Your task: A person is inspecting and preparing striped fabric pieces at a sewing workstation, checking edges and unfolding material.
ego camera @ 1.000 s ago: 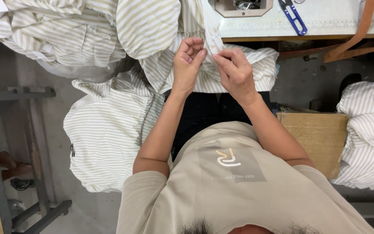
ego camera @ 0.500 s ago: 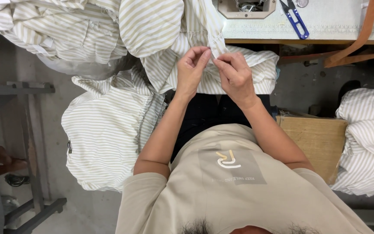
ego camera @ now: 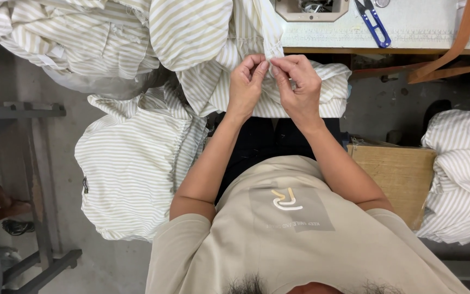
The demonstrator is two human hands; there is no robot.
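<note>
Striped fabric (ego camera: 137,163) heaped over tabletop (ego camera: 425,27) edge, lap and floor; more at right. A narrow strip (ego camera: 270,43) hangs from the tabletop between the hands. Left hand (ego camera: 246,84) and right hand (ego camera: 300,81) both pinch its lower end, fingertips nearly touching. Judged: mid-handling of the strip's end; snips (ego camera: 373,22) lie untouched.

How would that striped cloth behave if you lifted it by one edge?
Probably floppy: the striped fabric drapes off the table in soft folds and bunches. It looks light, since the left hand and right hand pinch a strip with fingertips alone. It would likely sag and trail, not roll.
</note>
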